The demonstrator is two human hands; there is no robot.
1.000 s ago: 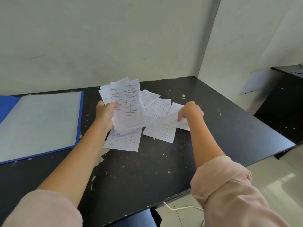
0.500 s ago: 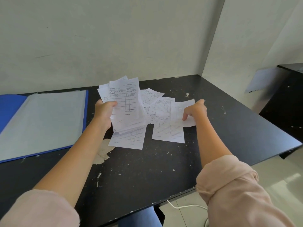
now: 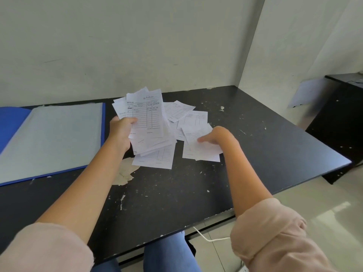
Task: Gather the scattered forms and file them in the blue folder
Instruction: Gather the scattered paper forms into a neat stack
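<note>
My left hand (image 3: pixel 120 132) grips a fanned stack of white printed forms (image 3: pixel 146 116), held tilted above the black table (image 3: pixel 176 193). My right hand (image 3: pixel 216 137) pinches a single form (image 3: pixel 204 149) that is lifted off the table, right of the stack. Several more forms lie loose on the table: one under the stack (image 3: pixel 157 159) and a few behind, toward the wall (image 3: pixel 182 112). The blue folder (image 3: pixel 51 140) lies open on the table's left side, showing a pale grey inner page.
The table's front and right edges drop to a tiled floor (image 3: pixel 314 203). A white cable (image 3: pixel 208 238) runs below the front edge. A second black desk (image 3: pixel 341 118) stands to the right. Walls close the back and right corner.
My right hand picked one form off the table and carried it left and nearer, toward the stack. The left hand kept hold of its stack.
</note>
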